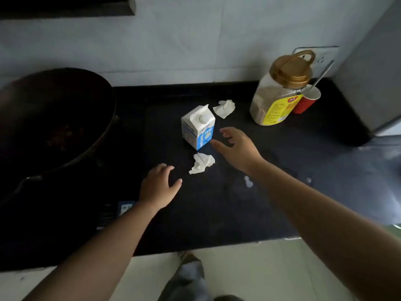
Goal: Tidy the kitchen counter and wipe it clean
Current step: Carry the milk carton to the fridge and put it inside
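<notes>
My right hand (237,149) grip spread, empty, just beside milk carton (198,127) | left hand (157,187) grip loose, empty, near crumpled tissue (201,162) on table (227,213)

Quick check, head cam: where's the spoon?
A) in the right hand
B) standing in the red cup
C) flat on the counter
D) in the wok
B: the spoon leans out of the red cup beside the grain jar; the right hand is open and empty, reaching toward the milk carton.
</notes>
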Demonstrator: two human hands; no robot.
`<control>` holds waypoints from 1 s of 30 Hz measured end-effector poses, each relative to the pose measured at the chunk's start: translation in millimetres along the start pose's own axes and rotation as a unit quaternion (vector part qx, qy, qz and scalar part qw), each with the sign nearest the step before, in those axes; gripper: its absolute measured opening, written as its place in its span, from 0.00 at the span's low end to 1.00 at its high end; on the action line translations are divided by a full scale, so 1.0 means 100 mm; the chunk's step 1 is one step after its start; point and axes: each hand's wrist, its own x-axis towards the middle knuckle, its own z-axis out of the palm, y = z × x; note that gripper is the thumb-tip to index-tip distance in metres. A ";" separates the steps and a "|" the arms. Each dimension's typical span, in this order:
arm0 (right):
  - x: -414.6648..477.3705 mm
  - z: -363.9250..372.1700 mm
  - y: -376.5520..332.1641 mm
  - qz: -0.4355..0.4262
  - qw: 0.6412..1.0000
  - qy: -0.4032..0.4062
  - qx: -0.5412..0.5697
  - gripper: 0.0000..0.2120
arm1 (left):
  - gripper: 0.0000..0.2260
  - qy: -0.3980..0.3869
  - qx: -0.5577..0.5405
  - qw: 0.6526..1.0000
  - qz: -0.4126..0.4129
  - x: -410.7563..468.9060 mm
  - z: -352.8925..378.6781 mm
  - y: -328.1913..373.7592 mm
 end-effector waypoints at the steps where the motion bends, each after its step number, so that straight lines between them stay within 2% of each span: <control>1: 0.11 0.03 -0.03 -0.001 1.000 0.016 0.007 0.26 | 0.25 0.000 0.017 1.000 -0.003 0.10 0.01 -0.04; 3: 0.31 0.09 -0.06 0.001 0.999 0.044 0.005 0.29 | 0.28 -0.001 0.049 0.999 -0.004 0.25 0.04 -0.13; 7: 0.60 0.25 -0.05 0.006 0.999 0.050 -0.009 0.39 | 0.31 -0.011 0.091 0.996 0.011 0.35 0.13 -0.25; 11: 0.75 0.42 -0.05 0.015 0.998 0.049 0.036 0.43 | 0.31 -0.005 0.097 0.995 0.014 0.31 0.19 -0.25; 22: 0.63 0.52 -0.01 0.016 0.993 0.092 0.066 0.39 | 0.30 0.011 0.087 0.996 0.011 0.30 0.22 -0.27; 30: 0.35 0.57 0.07 0.044 0.991 0.104 0.064 0.44 | 0.30 0.014 0.091 0.996 0.008 0.31 0.24 -0.28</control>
